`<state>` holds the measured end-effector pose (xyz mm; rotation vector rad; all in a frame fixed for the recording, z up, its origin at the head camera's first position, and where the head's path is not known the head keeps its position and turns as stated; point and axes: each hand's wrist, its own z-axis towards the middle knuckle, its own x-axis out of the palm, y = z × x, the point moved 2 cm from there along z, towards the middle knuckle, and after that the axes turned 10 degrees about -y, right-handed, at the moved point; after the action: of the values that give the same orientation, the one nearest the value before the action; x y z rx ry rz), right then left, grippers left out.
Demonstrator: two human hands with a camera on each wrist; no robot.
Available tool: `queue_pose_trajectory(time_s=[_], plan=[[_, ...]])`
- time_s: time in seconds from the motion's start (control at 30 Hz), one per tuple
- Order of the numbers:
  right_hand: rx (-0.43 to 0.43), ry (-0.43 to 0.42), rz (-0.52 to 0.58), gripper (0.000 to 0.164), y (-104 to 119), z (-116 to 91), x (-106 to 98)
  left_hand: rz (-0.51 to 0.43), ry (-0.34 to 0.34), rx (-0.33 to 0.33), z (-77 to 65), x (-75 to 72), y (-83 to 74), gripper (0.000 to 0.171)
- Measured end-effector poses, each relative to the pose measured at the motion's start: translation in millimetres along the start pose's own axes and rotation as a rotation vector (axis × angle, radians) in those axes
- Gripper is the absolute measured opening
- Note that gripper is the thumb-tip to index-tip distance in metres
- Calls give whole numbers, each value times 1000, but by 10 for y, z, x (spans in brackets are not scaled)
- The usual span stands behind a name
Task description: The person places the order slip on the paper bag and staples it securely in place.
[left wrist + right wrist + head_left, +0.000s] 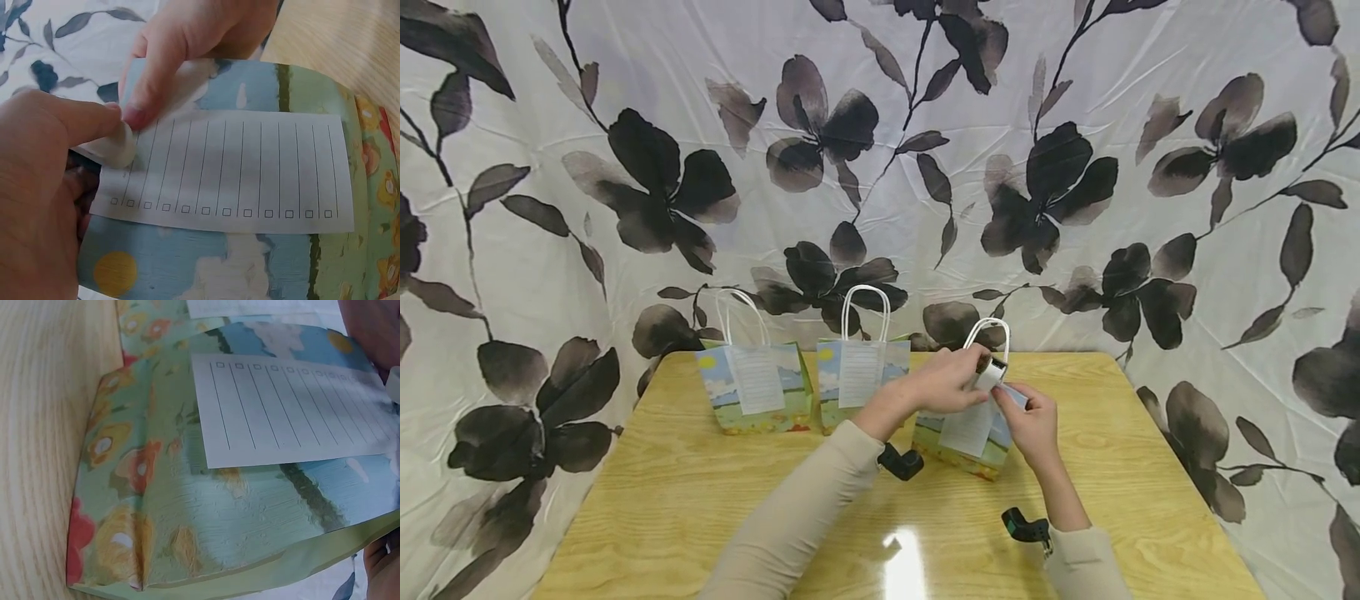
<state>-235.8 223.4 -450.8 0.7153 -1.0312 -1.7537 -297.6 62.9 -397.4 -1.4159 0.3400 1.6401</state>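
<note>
In the head view, a paper gift bag (992, 462) with a painted landscape stands tilted at the right of the row. A lined checklist sheet (250, 169) lies against its front, near the top edge. My left hand (951, 379) grips a small white stapler (990, 375), its rounded end over the sheet's top edge in the left wrist view. With thumb in front, my right hand (1033, 421) pinches the bag's upper rim beside the stapler. The right wrist view shows the bag's flowered lower part (119, 462) close up; the fingers behind the rim are mostly hidden.
Two similar gift bags stand upright to the left, one at the far left (797, 383) and one in the middle (827, 375), each with a lined sheet on its front. The wooden table (685, 500) meets a floral cloth backdrop (925, 242) behind.
</note>
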Motion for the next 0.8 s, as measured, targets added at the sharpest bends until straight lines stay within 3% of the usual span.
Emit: queue_pose_trajectory(time_s=[0.23, 0.53, 0.8], plan=[[-23, 4, 4, 7, 24, 1, -5, -64, -20, 11, 5, 20, 31, 48], [-19, 15, -8, 5, -8, -11, -4, -195, 12, 3, -9, 31, 60, 53], [-13, 0, -12, 8, -16, -7, -1, -217, -9, 10, 62, 38, 124, 57]])
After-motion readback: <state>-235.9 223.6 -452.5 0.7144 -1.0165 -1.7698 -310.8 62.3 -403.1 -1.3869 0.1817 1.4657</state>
